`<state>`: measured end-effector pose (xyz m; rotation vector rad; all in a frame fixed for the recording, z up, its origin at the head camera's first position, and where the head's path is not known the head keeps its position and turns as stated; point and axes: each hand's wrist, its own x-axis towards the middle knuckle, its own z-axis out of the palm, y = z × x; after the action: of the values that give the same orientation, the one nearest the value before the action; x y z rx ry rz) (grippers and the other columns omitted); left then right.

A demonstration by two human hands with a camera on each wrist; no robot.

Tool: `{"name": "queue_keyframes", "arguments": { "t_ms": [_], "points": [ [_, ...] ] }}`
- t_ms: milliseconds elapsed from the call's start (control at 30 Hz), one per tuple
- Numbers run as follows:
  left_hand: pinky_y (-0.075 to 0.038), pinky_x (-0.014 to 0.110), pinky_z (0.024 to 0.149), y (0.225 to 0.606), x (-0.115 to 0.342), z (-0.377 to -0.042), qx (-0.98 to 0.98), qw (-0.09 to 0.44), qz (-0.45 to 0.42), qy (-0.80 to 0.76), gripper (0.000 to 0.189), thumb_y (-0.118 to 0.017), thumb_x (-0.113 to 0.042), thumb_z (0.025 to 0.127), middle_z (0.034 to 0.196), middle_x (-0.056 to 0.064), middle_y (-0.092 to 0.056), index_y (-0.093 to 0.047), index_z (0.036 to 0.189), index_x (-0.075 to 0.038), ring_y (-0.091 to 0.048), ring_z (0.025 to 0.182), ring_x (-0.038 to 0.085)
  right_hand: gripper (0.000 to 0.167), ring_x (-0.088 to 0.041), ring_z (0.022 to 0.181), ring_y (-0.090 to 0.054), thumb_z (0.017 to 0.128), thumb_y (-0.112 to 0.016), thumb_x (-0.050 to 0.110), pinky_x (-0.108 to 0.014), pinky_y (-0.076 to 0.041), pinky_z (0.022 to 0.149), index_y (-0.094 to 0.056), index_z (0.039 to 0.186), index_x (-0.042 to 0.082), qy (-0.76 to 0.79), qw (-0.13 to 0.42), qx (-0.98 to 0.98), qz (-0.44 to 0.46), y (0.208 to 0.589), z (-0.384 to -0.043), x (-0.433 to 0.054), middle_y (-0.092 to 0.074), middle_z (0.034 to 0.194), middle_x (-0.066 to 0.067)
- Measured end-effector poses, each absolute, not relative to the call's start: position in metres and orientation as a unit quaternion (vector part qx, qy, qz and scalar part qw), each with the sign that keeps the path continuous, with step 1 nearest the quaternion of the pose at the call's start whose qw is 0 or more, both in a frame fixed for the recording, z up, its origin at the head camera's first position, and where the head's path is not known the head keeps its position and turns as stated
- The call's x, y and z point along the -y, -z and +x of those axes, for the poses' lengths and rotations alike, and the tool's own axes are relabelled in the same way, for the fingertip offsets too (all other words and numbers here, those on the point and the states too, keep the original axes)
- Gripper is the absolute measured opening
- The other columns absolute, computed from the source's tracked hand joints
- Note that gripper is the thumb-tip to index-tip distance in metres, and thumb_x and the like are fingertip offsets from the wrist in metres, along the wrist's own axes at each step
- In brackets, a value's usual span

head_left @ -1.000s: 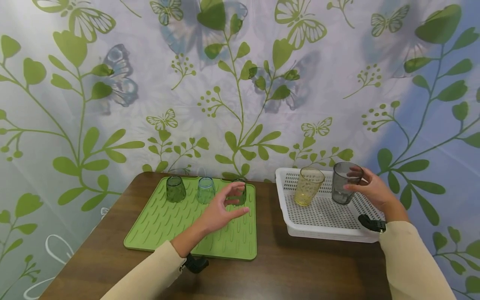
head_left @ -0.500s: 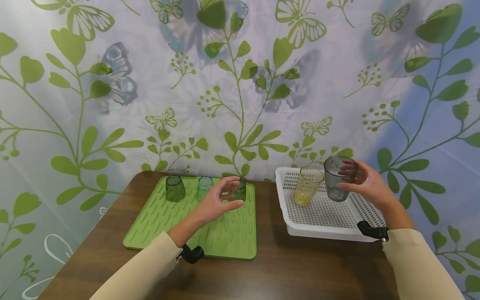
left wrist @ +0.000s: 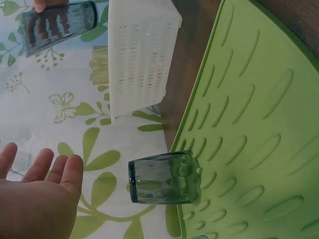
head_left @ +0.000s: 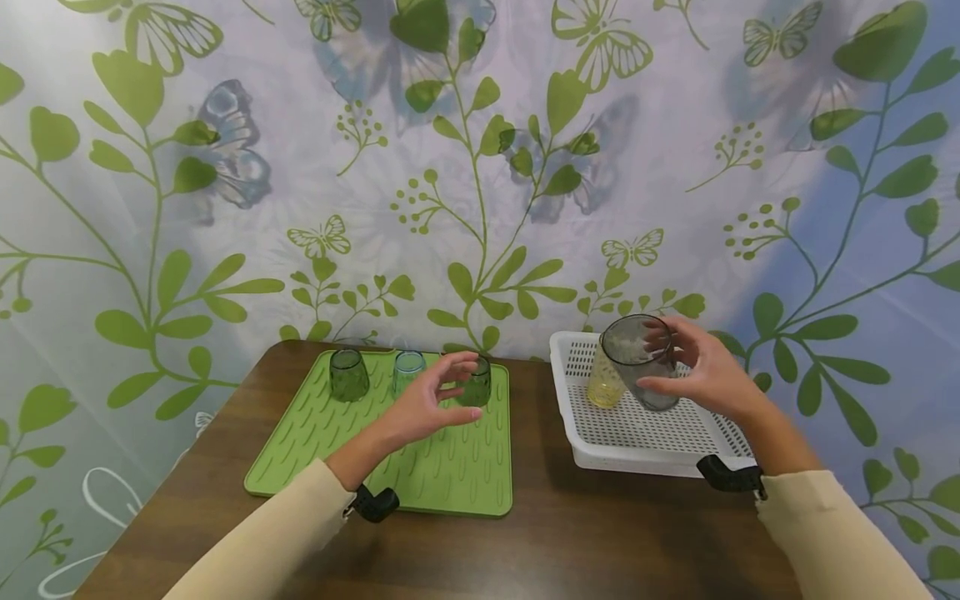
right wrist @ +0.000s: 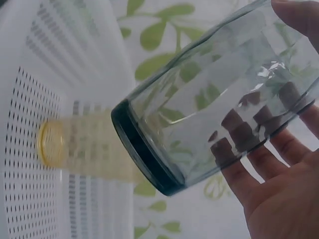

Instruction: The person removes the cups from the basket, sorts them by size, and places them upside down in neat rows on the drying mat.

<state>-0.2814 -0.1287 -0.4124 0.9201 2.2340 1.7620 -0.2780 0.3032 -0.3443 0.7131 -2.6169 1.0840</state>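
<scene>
My right hand (head_left: pixel 708 375) grips a tall grey drinking glass (head_left: pixel 633 354), thumb on one side and fingers on the other. The glass is tilted, its mouth toward the left, above the white basket (head_left: pixel 637 461). In the right wrist view its thick dark base (right wrist: pixel 144 149) points down toward the basket. Behind it a yellow glass (head_left: pixel 602 390) leans inside the basket, partly hidden. My left hand (head_left: pixel 423 407) hovers over the green mat (head_left: pixel 300 454) with loosely curved fingers and nothing in them. Beside it stands a dark green glass (left wrist: pixel 162 178), apart from the fingers in the left wrist view.
A second dark green glass (head_left: pixel 349 377) and a light blue glass (head_left: pixel 406 373) stand along the mat's back edge. Brown tabletop (head_left: pixel 540 517) lies between mat and basket and in front of them. A patterned curtain (head_left: pixel 495 208) hangs behind the table.
My right hand has lifted the grey glass and carried it left, tilting it until it overlaps the yellow glass. My left hand has shifted slightly left.
</scene>
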Motion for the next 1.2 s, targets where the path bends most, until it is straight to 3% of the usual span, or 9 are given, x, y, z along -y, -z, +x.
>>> {"name": "queue_keyframes", "arguments": {
  "t_ms": [333,667,1200],
  "points": [
    [-0.040,0.046,0.121,0.405,0.117,-0.266,-0.747,0.072,0.310,-0.584,0.076,-0.079,-0.023,0.092,0.157,0.008,-0.044,-0.038,0.156,-0.022,-0.043,0.146,0.032,0.081,-0.004,0.108,-0.056,0.076,-0.093,0.024,-0.022,-0.051,0.091,-0.053,0.146,0.015,-0.315,0.119,0.905,0.259,0.337,-0.267,-0.269,-0.061,0.129,-0.003],
    [-0.044,0.045,0.117,0.401,0.097,-0.257,-0.757,0.060,0.297,-0.579,0.077,-0.079,-0.024,0.091,0.153,0.006,-0.047,-0.038,0.156,-0.023,-0.049,0.142,0.028,0.086,-0.021,0.114,-0.058,0.074,-0.094,0.033,-0.055,-0.055,0.095,-0.053,0.147,0.014,-0.290,0.112,0.907,0.286,0.337,-0.265,-0.248,-0.061,0.129,-0.004],
    [-0.043,0.046,0.119,0.392,0.064,-0.245,-0.767,0.041,0.270,-0.581,0.080,-0.080,-0.035,0.090,0.152,0.003,-0.047,-0.037,0.156,-0.027,-0.048,0.142,0.026,0.089,-0.011,0.105,-0.057,0.068,-0.096,0.041,-0.040,-0.055,0.085,-0.057,0.144,0.017,-0.247,0.122,0.898,0.344,0.334,-0.261,-0.219,-0.060,0.116,0.006]
  ]
}}
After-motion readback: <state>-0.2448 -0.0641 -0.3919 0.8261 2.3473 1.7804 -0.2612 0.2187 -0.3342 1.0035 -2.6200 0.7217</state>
